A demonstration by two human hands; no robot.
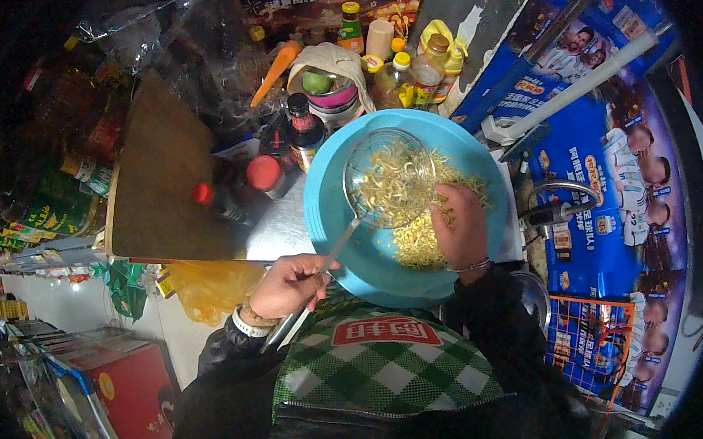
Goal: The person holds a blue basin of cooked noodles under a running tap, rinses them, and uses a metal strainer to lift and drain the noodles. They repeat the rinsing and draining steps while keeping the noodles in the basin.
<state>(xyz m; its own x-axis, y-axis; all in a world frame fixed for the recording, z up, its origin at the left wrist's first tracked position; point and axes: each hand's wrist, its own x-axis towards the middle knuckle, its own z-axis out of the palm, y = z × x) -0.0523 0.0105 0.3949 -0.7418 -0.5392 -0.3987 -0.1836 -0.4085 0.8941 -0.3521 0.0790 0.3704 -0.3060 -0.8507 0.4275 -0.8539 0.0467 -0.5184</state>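
Note:
A wide blue plastic basin (333, 221) stands in front of me with a heap of yellow bean sprouts (418, 245) in it. My left hand (292, 286) grips the long handle of a round skimmer (352, 225), left of the basin's near rim. The skimmer's bowl hangs within the basin and more sprouts lie in or beneath it. Inside the basin, my right hand (462, 226) is at the right edge of the skimmer. Its fingers curl around some sprouts, and the fingertips are partly hidden.
Dark sauce bottles (304, 130) and a red-lidded jar (264, 174) stand left of the basin. Behind it are yellow-capped bottles (399, 79), a cloth-draped container (332, 97) and a carrot (278, 70). A brown board (162, 178) lies left; a faucet (564, 203) is on the right.

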